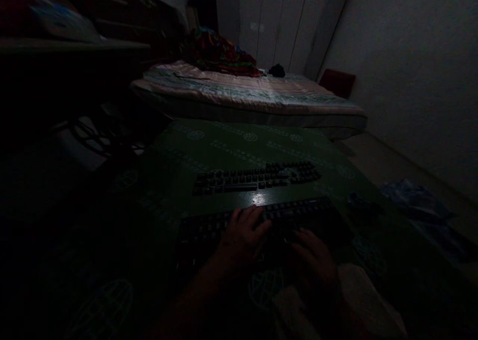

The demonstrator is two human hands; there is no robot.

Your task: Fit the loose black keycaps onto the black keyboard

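Here, low in the dim frame, the left hand [242,238] lies flat on the near keyboard [261,225], fingers spread and unclenched over the keys, steadying it. The right hand [315,260] rests at the keyboard's lower right; it seems curled, but the dark hides whether it grips anything. Above them, at centre, loose keycaps [257,176] sit in rows on the green table cover [231,146], kept within reach. A bed [246,93] fills the upper middle.
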